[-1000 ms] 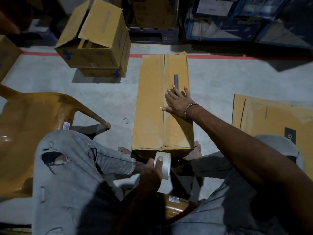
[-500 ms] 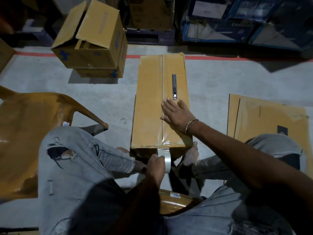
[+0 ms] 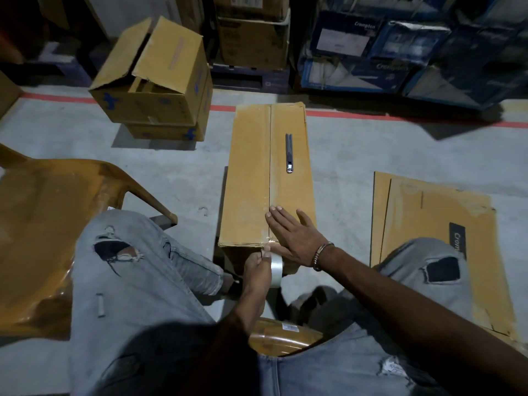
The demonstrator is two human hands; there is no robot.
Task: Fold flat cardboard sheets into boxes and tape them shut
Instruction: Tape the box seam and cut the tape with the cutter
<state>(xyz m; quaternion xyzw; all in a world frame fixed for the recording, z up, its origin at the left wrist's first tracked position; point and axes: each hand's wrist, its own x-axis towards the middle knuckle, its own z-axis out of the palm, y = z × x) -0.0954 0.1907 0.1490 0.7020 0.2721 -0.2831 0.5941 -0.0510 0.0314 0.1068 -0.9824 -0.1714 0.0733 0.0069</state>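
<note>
Box (image 3: 251,178) on the floor between my knees; my right hand (image 3: 291,238) lies flat on the seam, left hand (image 3: 257,270) grips the tape roll (image 3: 276,266) at its near edge. Taping seems done; cutting with the knife (image 3: 289,152) comes next.

I am reading "Crompton" in white letters on two blue cartons (image 3: 347,34) stacked by the wall ahead of me, and the first letters of the same brand, "Crom", on a dark label on the flat cardboard sheet (image 3: 434,212) at my right.
</note>
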